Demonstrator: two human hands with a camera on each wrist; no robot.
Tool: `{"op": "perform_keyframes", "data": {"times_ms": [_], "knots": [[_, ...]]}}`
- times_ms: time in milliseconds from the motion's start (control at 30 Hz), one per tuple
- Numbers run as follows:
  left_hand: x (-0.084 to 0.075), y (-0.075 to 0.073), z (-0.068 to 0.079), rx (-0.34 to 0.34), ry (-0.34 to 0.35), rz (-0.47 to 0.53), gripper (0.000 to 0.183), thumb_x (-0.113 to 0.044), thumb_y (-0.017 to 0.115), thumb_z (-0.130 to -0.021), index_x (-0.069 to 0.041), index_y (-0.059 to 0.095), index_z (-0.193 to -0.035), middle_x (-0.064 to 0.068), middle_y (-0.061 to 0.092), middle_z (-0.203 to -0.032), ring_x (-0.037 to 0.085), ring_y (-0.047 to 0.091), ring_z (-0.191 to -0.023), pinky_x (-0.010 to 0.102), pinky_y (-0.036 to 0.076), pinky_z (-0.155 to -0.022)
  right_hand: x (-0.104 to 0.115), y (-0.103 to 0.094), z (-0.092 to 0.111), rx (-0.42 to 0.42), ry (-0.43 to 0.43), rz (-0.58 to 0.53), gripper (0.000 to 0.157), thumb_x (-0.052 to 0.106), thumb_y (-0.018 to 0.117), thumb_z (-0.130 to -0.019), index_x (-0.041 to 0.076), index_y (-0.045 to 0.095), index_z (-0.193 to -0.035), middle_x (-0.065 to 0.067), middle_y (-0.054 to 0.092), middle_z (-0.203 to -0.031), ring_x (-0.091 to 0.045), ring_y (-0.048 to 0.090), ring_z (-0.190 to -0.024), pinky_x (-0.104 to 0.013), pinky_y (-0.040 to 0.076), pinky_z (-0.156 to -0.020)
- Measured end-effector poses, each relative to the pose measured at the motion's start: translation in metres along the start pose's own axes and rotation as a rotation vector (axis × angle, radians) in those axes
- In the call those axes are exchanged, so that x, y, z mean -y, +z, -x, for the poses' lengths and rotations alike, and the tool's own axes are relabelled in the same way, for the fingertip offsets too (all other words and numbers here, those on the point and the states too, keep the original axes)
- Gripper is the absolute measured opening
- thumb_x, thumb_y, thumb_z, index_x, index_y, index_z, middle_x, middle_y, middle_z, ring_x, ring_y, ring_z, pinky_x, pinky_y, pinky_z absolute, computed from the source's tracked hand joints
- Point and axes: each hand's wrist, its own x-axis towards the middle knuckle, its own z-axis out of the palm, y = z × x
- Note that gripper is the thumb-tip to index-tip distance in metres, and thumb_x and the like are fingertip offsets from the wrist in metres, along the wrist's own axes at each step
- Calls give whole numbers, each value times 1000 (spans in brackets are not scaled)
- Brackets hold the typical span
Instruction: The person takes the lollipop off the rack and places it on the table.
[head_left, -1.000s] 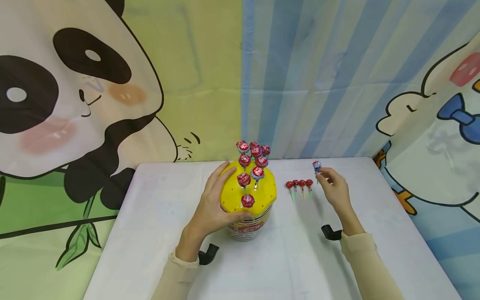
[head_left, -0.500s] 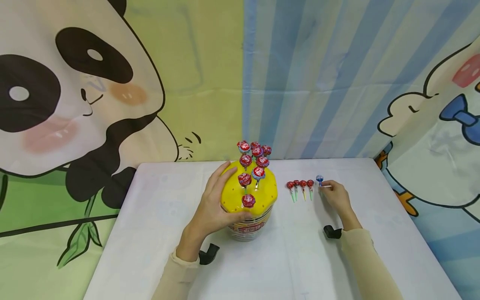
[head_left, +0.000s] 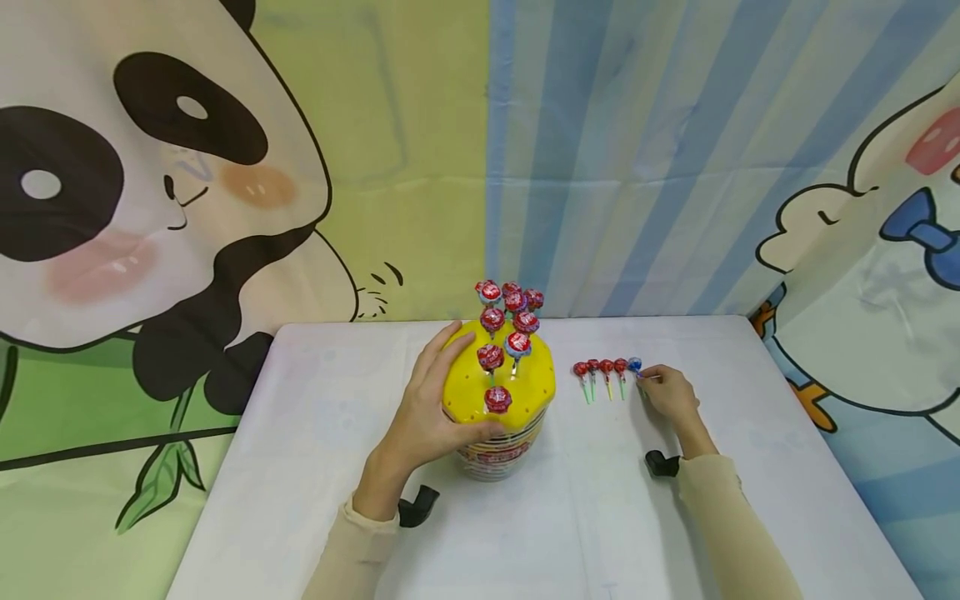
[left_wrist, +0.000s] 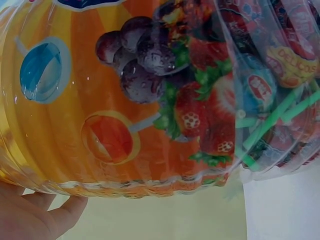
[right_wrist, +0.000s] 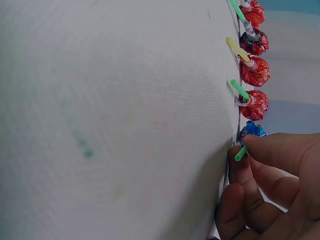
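Observation:
My right hand point(head_left: 672, 393) pinches the green stick of a blue-wrapped lollipop point(head_left: 635, 365) low at the table, at the right end of a row of red lollipops point(head_left: 606, 367). In the right wrist view the thumb and a finger meet on the green stick point(right_wrist: 241, 153), partly covering the blue wrapper point(right_wrist: 254, 129). My left hand point(head_left: 431, 408) grips the side of a clear ribbed jar with a yellow lid point(head_left: 465, 387), thumb at the front and fingers over the far rim. Several lollipops point(head_left: 492, 319) stand upright in the lid. Through the jar wall point(left_wrist: 125, 100) more wrapped lollipops show.
The white table point(head_left: 322, 450) carries the jar and the lollipop row. Behind it hang printed cloths, one with a panda point(head_left: 172, 175) and one with blue stripes point(head_left: 600, 167). A black camera mount point(head_left: 662, 463) sticks out from each wrist.
My right hand has lowered the blue lollipop from above the table and brought it left, close beside the red row. The left hand stays on the jar.

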Motion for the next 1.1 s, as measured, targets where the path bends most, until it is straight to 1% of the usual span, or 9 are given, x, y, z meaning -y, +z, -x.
{"op": "perform_keyframes", "data": {"times_ms": [167,333,433,600,700,833,933,1033,1100], "knots": [[0,0,0,4,-6,6,103,-70,76,-72,-26,35,-155,1,20,-163,21,26,-144,51,42,-106,0,1,1,2,-9,6,34,29,56,-100,2,64,-119,-21,66,-114,-44,56,-107,-72,28,-93],[-1,-1,0,1,-4,6,103,-72,75,-72,-26,35,-155,1,19,-164,21,25,-145,52,41,-107,-1,0,0,-2,-23,-2,36,31,57,-100,2,64,-120,-22,65,-114,-44,55,-108,-73,28,-93],[-1,-1,0,-1,0,6,103,-72,74,-72,-26,35,-155,4,20,-163,21,25,-145,52,41,-107,-1,-1,2,-6,-32,-11,37,32,57,-100,1,65,-120,-22,65,-113,-43,56,-106,-71,31,-92],[-2,0,0,0,-1,5,103,-72,75,-72,-26,35,-155,3,20,-163,21,25,-145,52,41,-107,-1,-3,5,-7,-31,-22,39,32,57,-99,0,64,-121,-22,64,-114,-42,57,-105,-67,36,-90],[-1,0,0,3,-6,7,102,-69,77,-72,-27,35,-155,1,20,-164,21,26,-144,52,41,-106,3,-4,9,-36,-32,-20,38,31,57,-99,1,64,-121,-22,65,-114,-42,57,-104,-69,32,-91],[0,0,0,1,-4,8,102,-68,78,-72,-27,35,-155,1,20,-163,20,27,-144,51,41,-106,19,-12,16,-109,-102,-32,35,31,58,-100,3,65,-121,-22,66,-116,-44,57,-106,-74,27,-91],[0,0,-1,-4,0,8,103,-69,77,-72,-27,35,-155,2,20,-163,21,26,-144,52,41,-107,37,-19,24,-148,-192,-52,37,33,58,-101,4,65,-121,-22,67,-116,-44,57,-108,-72,29,-91],[-1,0,-1,-5,-3,4,103,-70,77,-71,-27,36,-155,-1,20,-163,20,26,-145,52,40,-107,56,-25,34,-164,-264,-83,38,37,57,-101,6,66,-121,-19,68,-113,-39,59,-104,-61,40,-86],[-1,0,0,-4,-7,0,103,-71,76,-71,-27,36,-155,-2,20,-163,20,25,-145,52,40,-107,70,-28,43,-167,-315,-116,39,39,57,-101,6,67,-121,-16,68,-112,-34,60,-98,-51,47,-77]]}}
